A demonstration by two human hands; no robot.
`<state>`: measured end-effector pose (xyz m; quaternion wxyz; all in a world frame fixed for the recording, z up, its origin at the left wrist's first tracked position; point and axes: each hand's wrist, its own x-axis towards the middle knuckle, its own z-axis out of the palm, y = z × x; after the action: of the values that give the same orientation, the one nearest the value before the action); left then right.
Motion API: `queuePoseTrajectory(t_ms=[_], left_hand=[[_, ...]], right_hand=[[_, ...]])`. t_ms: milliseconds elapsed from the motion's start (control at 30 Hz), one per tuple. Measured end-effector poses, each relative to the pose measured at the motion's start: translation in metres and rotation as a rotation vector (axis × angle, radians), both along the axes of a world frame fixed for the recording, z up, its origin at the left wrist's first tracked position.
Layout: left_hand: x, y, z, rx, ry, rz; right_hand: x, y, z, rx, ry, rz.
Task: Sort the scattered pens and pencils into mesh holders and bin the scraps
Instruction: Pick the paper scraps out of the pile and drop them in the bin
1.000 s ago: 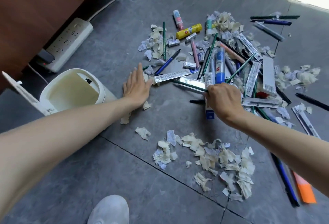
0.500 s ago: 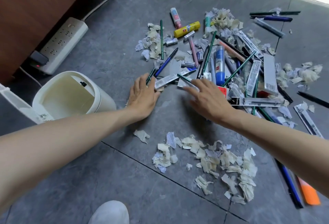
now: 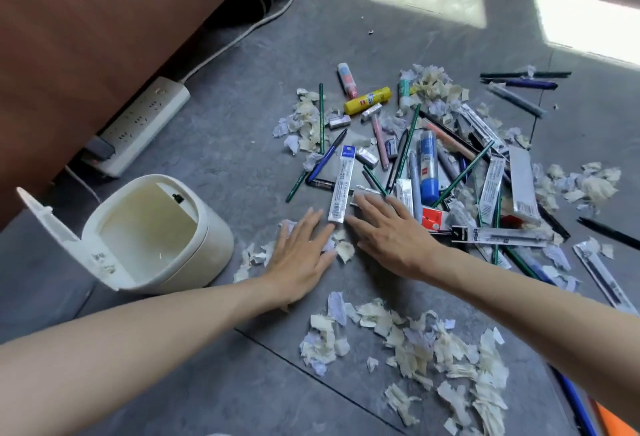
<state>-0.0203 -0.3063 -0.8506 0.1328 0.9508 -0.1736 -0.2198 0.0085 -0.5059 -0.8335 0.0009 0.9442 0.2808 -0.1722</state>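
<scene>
— Where's the bin (image 3: 216, 236)?
— Left, lid open. Left hand (image 3: 301, 254) lies flat beside it, fingers straight on scraps (image 3: 344, 250). Right hand (image 3: 393, 231) is flat too, fingers spread, holding nothing.
— The pens and pencils (image 3: 462, 174)?
— Heaped further right, on the floor (image 3: 242, 124).

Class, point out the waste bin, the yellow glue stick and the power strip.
waste bin (image 3: 218, 241): head view, outer side wall.
yellow glue stick (image 3: 367, 100): head view, middle of barrel.
power strip (image 3: 145, 121): head view, socket face.

Left grip (image 3: 301, 255): we see it flat on the floor (image 3: 207, 145), fingers straight, on paper scraps (image 3: 343, 249).
Right grip (image 3: 391, 233): flat too, just beside a white refill packet (image 3: 341, 186).
Bin (image 3: 216, 233): lid open, left of both.
</scene>
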Motion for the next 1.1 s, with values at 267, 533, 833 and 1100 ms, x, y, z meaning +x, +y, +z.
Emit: queuePoseTrajectory(t_ms=[267, 533, 833, 1100], left_hand=[[-0.025, 0.021, 0.008, -0.019, -0.191, -0.024], [-0.064, 0.024, 0.001, -0.054, 0.090, 0.301], [-0.033, 0.031, 0.012, -0.078, -0.071, 0.490], [-0.008, 0.005, 0.014, -0.175, 0.215, 0.305]], right_hand=[[-0.013, -0.006, -0.002, 0.036, 0.011, 0.035], [-0.053, 0.002, -0.011, 0.114, 0.174, 0.038], [-0.071, -0.015, -0.008, 0.132, 0.167, 0.021], [-0.051, -0.004, 0.002, 0.170, 0.119, -0.001]])
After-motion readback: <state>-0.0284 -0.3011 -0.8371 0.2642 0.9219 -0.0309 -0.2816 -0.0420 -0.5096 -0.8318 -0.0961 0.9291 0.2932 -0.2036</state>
